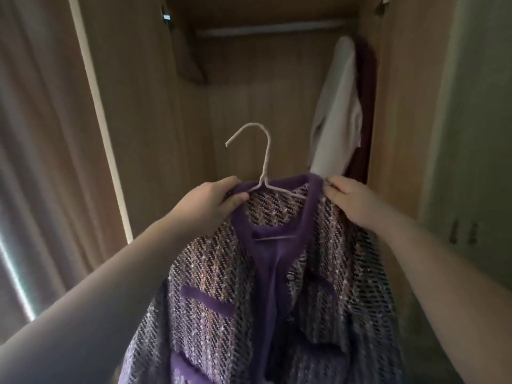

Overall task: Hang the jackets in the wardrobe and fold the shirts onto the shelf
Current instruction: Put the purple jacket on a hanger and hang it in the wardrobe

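- Head view: a tweed jacket [221, 273] hangs in mid-air in front of the open wardrobe [155, 112]. It is well below the rail [271, 29] and apart from it.
- Its long axis runs straight down, with the collar at the top and the body dropping out of the bottom of the picture. The front faces the camera.
- The cloth is a coarse weave of purple, black and pale flecks. Plain purple trim runs round the neckline and down the front opening, and purple bands cross the chest and lower front. A small button sits beside the front trim.
- A white wire hanger [265, 162] sits inside the shoulders. Its stem rises from the neckline and the hook curls over towards the left. Its lower bar shows across the neck opening.
- The left hand [213, 198] pinches the left side of the collar, its fingers [238, 197] closed on the cloth where the hanger's arm runs under it.
- The right hand [352, 200] grips the right side of the collar with its fingers curled round the purple edge.
- Inside the wardrobe, at the right end of the rail, a white garment [338, 112] hangs just beside a dark red garment [366, 106].
- To the left, the wardrobe door [91, 79] stands open, with a curtain [36, 134] beyond it.
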`<state>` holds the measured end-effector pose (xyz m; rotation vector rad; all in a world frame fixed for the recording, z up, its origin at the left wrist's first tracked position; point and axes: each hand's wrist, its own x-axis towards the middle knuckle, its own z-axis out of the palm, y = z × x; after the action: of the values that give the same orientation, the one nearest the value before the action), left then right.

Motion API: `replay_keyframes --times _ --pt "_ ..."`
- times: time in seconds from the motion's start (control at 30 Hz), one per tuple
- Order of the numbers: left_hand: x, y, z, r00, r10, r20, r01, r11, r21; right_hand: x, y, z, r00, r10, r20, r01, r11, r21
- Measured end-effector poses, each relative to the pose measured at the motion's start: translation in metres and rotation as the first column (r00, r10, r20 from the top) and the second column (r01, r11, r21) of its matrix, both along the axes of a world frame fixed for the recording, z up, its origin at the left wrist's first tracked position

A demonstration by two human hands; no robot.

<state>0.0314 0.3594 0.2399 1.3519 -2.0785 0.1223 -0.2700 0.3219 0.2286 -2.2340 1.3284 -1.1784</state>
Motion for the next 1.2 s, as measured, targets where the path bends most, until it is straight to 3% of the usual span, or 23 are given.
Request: replay_keyframes --times 0.07,0.17,0.27,0.5,0.57,0.67,0.73,0.83,0.9,1.0,1.13,1.2 --pt "-0.011 -0.018 0.006 0.996 0.017 -0.089 -0.019 1.0 -0.019 0.0 -0.017 0.015 0.991 0.079 -0.112 -0.076 0.996 0.037" --pt "-0.021 -0.046 0.013 0.973 0.065 -0.223 -0.078 0.995 -0.053 -0.005 -0.044 0.015 0.973 0.054 -0.225 -0.059 0.998 -0.016" --pt "-0.031 -0.069 0.014 0.964 0.117 -0.239 -0.134 0.989 -0.056 -0.009 -0.064 0.0 0.933 0.024 -0.358 -0.052 0.996 -0.069" --pt "-0.011 -0.102 0.014 0.991 0.135 0.017 -0.136 0.989 0.061 -0.014 -0.116 0.005 0.944 -0.071 -0.324 0.001 0.977 -0.211" --pt "-0.006 -0.114 0.009 0.977 0.179 0.118 -0.19 0.979 0.08 -0.009 -0.132 0.007 0.939 -0.066 -0.338 0.001 0.982 -0.188" --pt "-0.005 -0.139 0.005 0.933 0.284 0.218 -0.283 0.958 -0.039 0.001 -0.158 0.006 0.933 0.0 -0.361 -0.035 0.995 -0.09" --pt "-0.003 -0.158 0.004 0.939 0.297 0.173 -0.283 0.954 -0.102 0.007 -0.171 0.015 0.915 0.074 -0.396 -0.078 0.997 0.004" --pt "0.001 -0.194 0.006 0.977 0.189 0.095 -0.176 0.976 -0.132 0.017 -0.182 0.033 0.87 0.239 -0.432 -0.187 0.969 0.159" --pt "0.007 -0.22 0.011 0.991 0.107 0.085 -0.094 0.985 -0.147 0.027 -0.196 0.036 0.878 0.281 -0.388 -0.206 0.953 0.223" --pt "0.017 -0.261 0.022 0.991 0.091 0.093 -0.075 0.983 -0.167 0.045 -0.218 0.036 0.933 0.337 -0.126 -0.28 0.9 0.333" --pt "0.029 -0.321 0.038 0.968 0.249 0.019 -0.244 0.961 -0.131 0.08 -0.264 0.047 0.967 0.251 -0.039 -0.24 0.954 0.18" --pt "0.027 -0.337 0.044 0.976 0.202 -0.087 -0.211 0.97 -0.118 0.095 -0.288 0.052 0.976 0.215 0.025 -0.216 0.96 0.175"
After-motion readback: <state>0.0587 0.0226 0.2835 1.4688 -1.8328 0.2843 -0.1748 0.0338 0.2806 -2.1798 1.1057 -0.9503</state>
